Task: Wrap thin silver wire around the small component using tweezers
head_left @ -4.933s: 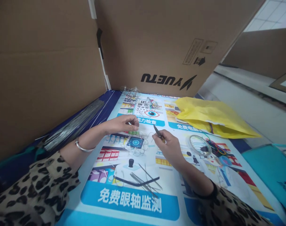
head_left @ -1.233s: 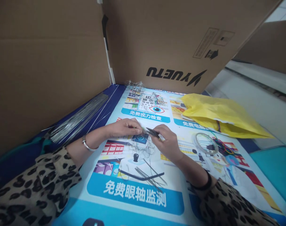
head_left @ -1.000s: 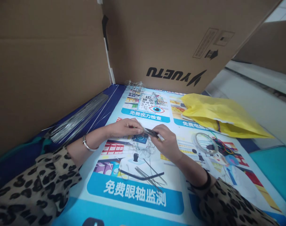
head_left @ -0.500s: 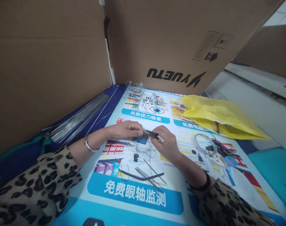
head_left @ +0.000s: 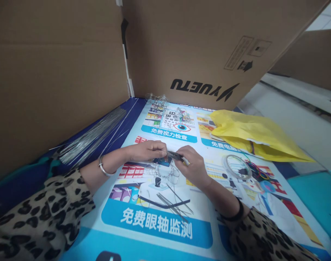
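My right hand [head_left: 192,166] is closed around a small pair of dark-jawed pliers [head_left: 174,155]. The jaws point left and reach the fingertips of my left hand [head_left: 148,150]. Thumb and forefinger of that hand are pinched together on something small at the plier tips, too hidden to make out. Just below both hands lie loops of thin wire [head_left: 169,174] on the printed sheet [head_left: 111,226]. Nearer to me are several short straight wire pieces [head_left: 172,206].
Long straight wires [head_left: 92,136] lie bundled at the left. Wire tangles [head_left: 183,115] sit at the back, before an upright cardboard panel [head_left: 198,47]. On the right are a yellow bag [head_left: 252,132], a round coil [head_left: 238,166] and coloured strands [head_left: 259,172].
Both hands keep nearly the same place. The plier jaws have tilted slightly and the small pale bit at their tips shows less now.
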{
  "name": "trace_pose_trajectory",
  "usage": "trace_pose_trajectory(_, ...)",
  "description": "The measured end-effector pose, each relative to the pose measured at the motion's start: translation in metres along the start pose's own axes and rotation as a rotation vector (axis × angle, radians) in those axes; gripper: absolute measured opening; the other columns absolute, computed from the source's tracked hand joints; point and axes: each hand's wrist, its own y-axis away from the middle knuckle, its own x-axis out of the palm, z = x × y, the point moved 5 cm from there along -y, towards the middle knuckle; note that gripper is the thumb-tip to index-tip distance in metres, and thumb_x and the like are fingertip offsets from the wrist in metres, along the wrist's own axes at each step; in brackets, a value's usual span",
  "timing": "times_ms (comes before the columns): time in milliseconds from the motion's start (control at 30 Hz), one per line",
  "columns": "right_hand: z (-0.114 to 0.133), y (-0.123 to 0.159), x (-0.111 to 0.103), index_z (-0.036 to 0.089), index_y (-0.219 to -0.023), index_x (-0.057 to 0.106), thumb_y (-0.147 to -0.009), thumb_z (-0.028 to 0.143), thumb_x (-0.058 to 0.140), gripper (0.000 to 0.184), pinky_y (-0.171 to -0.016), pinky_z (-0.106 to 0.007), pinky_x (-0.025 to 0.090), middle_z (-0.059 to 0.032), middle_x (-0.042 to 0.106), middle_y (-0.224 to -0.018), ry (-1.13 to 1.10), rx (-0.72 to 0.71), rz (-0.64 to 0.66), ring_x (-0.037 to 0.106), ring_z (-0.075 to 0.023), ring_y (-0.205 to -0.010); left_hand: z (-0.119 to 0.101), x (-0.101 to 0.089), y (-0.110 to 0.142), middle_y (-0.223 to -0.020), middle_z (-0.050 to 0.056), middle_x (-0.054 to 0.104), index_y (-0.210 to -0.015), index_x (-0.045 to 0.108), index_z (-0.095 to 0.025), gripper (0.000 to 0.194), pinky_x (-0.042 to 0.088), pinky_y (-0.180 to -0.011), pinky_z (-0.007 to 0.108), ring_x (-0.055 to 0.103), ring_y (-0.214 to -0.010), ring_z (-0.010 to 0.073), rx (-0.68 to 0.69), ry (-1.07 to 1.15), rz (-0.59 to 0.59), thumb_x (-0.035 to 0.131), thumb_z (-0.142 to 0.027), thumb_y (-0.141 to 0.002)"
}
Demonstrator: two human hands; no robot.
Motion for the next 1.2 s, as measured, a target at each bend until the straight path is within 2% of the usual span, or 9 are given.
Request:
trace_pose_trajectory(467,0.0003,0.0025,0.0029,0.019,-0.081,0.057,-0.072,0.008,0.054,0.015,-0.066,-0.034,0.047,-0.0051,0.060,-0.074,0.022,-0.062,0.018,0.054,-0.0172,-0.072,0.0028,-0.0002,-0.0014,-0.078,0.000,0.050,-0.078,0.053,-0.015,0.025,0.035,-0.074,0.023,0.046,-0.077,0.0111,0.016,-0.086,-0.007,0.041,-0.034,-0.090)
trace_pose_trajectory(633,-0.0004,0.0018,0.0046,0.019,-0.081,0.058,-0.071,0.007,0.054,0.016,-0.067,-0.035,0.047,-0.0051,0.060,-0.074,0.046,-0.080,0.026,0.053,-0.0174,-0.073,0.0032,-0.0003,-0.0012,-0.076,-0.001,0.046,-0.077,0.052,-0.015,0.025,0.034,-0.073,0.022,0.044,-0.076,0.0109,-0.017,-0.120,-0.012,0.040,-0.033,-0.090)
trace_pose_trajectory(867,0.0023,0.0014,0.0037,0.019,-0.080,0.058,-0.071,0.008,0.055,0.014,-0.068,-0.034,0.044,-0.0050,0.060,-0.075,0.119,-0.127,0.053,0.053,-0.0175,-0.074,0.0015,0.0002,-0.0017,-0.077,-0.001,0.047,-0.076,0.053,-0.014,0.029,0.035,-0.072,0.023,0.045,-0.075,0.0112,-0.033,-0.105,0.001,0.039,-0.036,-0.090)
trace_pose_trajectory(1033,0.0076,0.0036,0.0047,0.019,-0.078,0.058,-0.072,0.009,0.055,0.012,-0.069,-0.035,0.042,-0.0044,0.061,-0.075,0.170,-0.170,0.124,0.051,-0.0177,-0.074,0.0026,-0.0003,-0.0012,-0.079,0.000,0.051,-0.078,0.055,-0.014,0.028,0.037,-0.073,0.022,0.047,-0.076,0.0112,-0.018,-0.062,0.003,0.041,-0.037,-0.089)
trace_pose_trajectory(1200,0.0058,0.0035,0.0057,0.020,-0.078,0.059,-0.072,0.008,0.053,0.014,-0.068,-0.034,0.042,-0.0036,0.060,-0.074,0.154,-0.146,0.126,0.051,-0.0170,-0.074,0.0048,-0.0002,-0.0016,-0.078,0.000,0.050,-0.078,0.055,-0.014,0.028,0.037,-0.070,0.022,0.046,-0.074,0.0109,-0.014,-0.049,-0.012,0.043,-0.037,-0.088)
